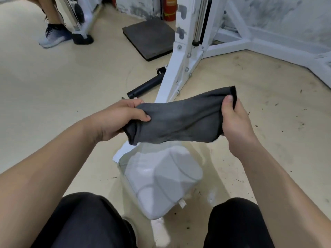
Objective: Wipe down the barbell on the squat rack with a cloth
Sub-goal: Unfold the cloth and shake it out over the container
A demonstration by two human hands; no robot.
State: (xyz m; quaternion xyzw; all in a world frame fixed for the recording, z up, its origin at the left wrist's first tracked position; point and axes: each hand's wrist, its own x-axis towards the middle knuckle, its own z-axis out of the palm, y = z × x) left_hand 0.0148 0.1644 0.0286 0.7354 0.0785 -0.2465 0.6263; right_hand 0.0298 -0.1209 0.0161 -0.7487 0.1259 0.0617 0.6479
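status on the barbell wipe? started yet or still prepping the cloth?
Still prepping. Done: the dark grey cloth is picked up. In hand: the left hand and right hand each grip an end, stretching it over a clear tub on the floor. Left: all wiping; the cloth touches no bar, only a black bar end shows beside the white rack.

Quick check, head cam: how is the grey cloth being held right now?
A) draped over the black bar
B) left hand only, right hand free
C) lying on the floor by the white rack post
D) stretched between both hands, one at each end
D: the left hand pinches one end of the cloth and the right hand pinches the other, holding it spread in the air above the floor.
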